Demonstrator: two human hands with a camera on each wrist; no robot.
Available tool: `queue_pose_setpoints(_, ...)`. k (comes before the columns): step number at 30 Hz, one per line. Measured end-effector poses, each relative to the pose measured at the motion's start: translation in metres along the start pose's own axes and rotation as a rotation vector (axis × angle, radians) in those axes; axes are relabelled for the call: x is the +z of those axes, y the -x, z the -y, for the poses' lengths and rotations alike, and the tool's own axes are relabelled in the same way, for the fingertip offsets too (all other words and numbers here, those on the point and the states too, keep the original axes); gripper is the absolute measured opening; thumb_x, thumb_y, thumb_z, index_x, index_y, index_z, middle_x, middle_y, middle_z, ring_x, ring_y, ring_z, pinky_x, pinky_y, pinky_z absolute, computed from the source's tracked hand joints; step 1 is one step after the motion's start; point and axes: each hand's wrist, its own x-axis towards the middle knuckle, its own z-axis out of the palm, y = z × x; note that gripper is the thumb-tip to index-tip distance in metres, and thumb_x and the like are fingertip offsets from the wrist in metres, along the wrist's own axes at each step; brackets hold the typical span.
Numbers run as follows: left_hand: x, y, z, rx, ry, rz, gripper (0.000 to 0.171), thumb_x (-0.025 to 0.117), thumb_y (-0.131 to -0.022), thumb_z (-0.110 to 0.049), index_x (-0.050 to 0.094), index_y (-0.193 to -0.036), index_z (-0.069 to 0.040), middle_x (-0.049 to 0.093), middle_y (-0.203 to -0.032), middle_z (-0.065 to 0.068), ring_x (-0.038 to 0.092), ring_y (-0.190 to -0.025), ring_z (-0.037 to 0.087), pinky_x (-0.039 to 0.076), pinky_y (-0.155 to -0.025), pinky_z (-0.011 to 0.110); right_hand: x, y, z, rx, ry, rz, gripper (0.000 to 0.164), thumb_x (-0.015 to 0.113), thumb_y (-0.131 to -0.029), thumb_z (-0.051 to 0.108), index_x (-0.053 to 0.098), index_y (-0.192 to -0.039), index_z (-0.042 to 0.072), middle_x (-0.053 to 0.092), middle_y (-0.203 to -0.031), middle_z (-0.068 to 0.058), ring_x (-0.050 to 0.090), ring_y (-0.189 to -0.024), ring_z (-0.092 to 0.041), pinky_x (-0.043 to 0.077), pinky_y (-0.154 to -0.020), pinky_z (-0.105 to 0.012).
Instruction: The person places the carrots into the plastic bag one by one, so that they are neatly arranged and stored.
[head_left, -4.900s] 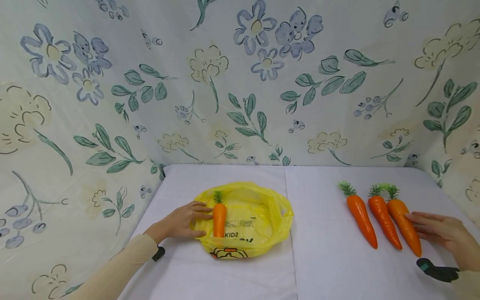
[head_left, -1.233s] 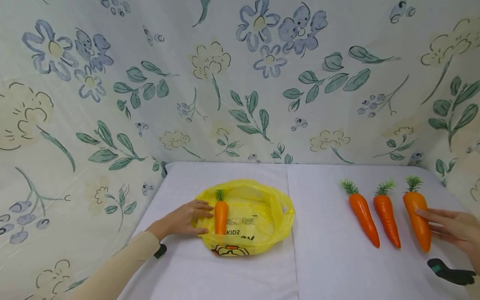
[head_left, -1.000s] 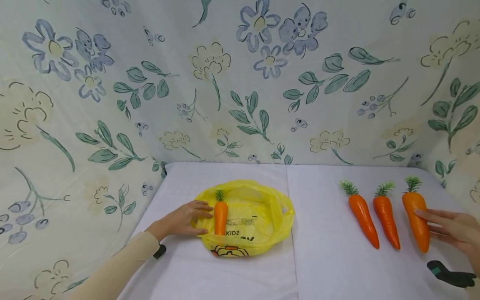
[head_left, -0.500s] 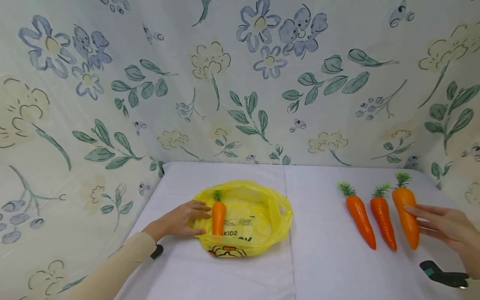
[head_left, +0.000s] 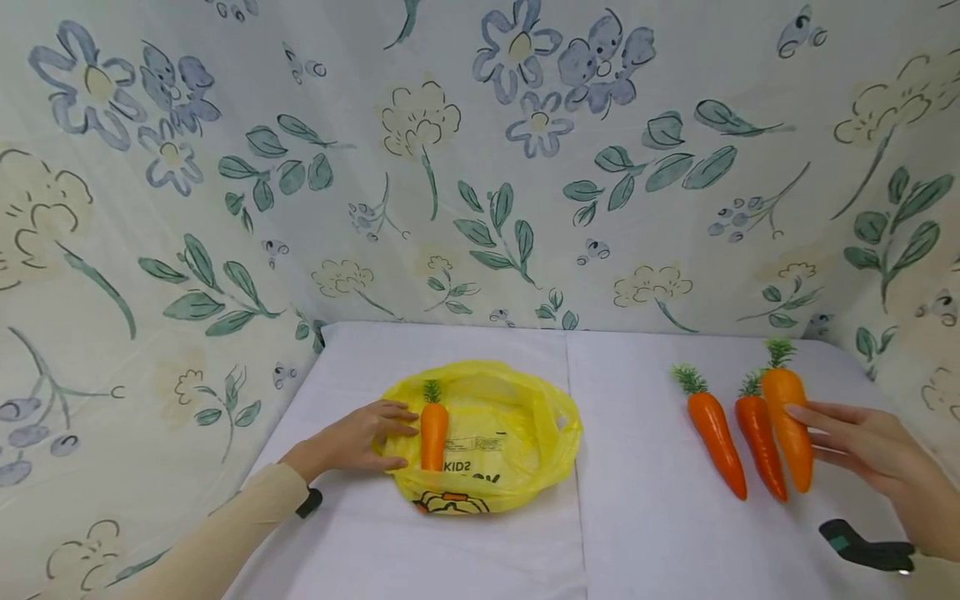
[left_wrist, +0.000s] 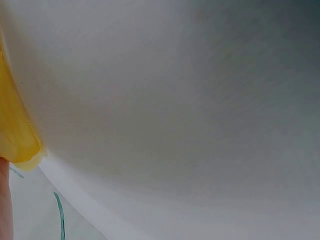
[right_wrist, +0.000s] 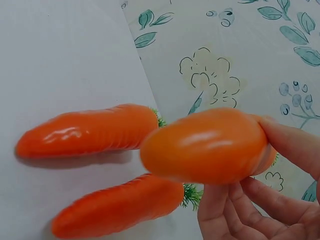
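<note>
My right hand pinches an orange carrot with green tops, lifted above the table in the right wrist view. Directly to its left lie two more carrots, a middle carrot partly overlapped by the held one in the head view, and an outer carrot. My left hand grips the left rim of a yellow plastic bag, fingers over its edge. Inside that bag lies another carrot, its lower tip hidden by the front fold. Only a sliver of bag and a finger show in the left wrist view.
A white cloth covers the table, with a seam running between bag and carrots. Behind and at both sides hangs a floral curtain. A black strap sits at the right wrist.
The right hand first drew the rightmost carrot away to the right, then raised it and carried it left, over towards the middle carrot. The left hand stays at the bag's rim.
</note>
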Motion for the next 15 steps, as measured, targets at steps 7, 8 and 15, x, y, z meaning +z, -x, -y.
queue_pose_setpoints(7,0.000,0.001,0.001,0.007,-0.008,0.004,0.052,0.071,-0.088,-0.052,0.072,-0.123,-0.014,0.059,-0.139,0.004,0.049,-0.132,0.029,0.039,-0.109,0.052,0.008,0.003,0.010,-0.074,0.074,0.055,0.084,0.041,-0.106,0.042,0.004,-0.146,-0.022,0.011,-0.147,-0.047,0.057,-0.101,-0.028,0.054,-0.092,-0.050)
queue_pose_setpoints(8,-0.001,0.001,0.001,0.011,-0.010,0.003,0.051,0.072,-0.088,-0.051,0.072,-0.123,-0.014,0.059,-0.138,0.004,0.049,-0.132,0.029,0.039,-0.109,0.052,0.010,0.003,0.011,-0.085,0.062,0.046,0.085,0.042,-0.106,0.043,0.005,-0.146,-0.022,0.012,-0.147,-0.046,0.059,-0.099,-0.026,0.055,-0.090,-0.047)
queue_pose_setpoints(15,0.000,0.000,0.005,0.031,-0.004,-0.013,0.051,0.072,-0.088,-0.050,0.072,-0.123,-0.014,0.059,-0.138,0.004,0.050,-0.132,0.028,0.039,-0.109,0.051,0.027,0.000,0.025,-0.144,-0.041,0.013,0.089,0.052,-0.102,0.042,0.008,-0.148,-0.021,0.015,-0.149,-0.043,0.055,-0.083,0.003,0.059,-0.077,-0.031)
